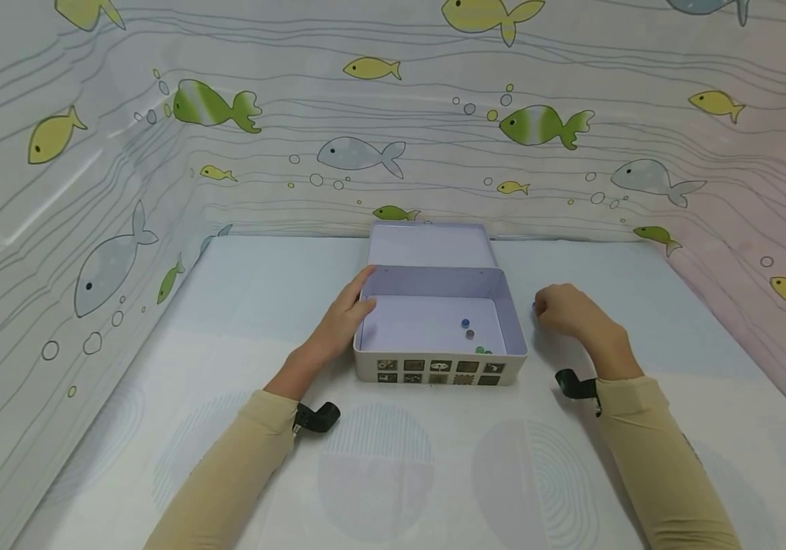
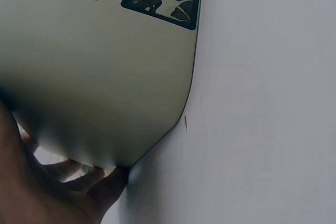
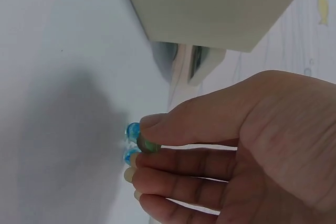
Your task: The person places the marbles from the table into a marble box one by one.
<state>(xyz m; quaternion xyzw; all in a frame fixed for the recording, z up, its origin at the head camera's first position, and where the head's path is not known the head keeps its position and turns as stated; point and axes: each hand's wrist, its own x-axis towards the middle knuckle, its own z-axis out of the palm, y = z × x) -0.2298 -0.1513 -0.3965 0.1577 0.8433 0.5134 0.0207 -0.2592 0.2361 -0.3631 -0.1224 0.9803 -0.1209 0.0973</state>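
Observation:
A white metal box with small printed pictures along its front stands on the table, its hinged lid tipped back. My left hand grips the box's left wall, thumb over the rim and fingers outside. In the box lie a blue marble, a dark marble and green marbles near the front. My right hand, right of the box, pinches a green marble between thumb and forefinger. Two blue marbles, an upper blue marble and a lower blue marble, lie at its fingertips.
A pale cloth with faint circles covers the table. Behind it and at both sides hangs a fish-print curtain. Each wrist carries a black camera mount, the left mount and the right mount.

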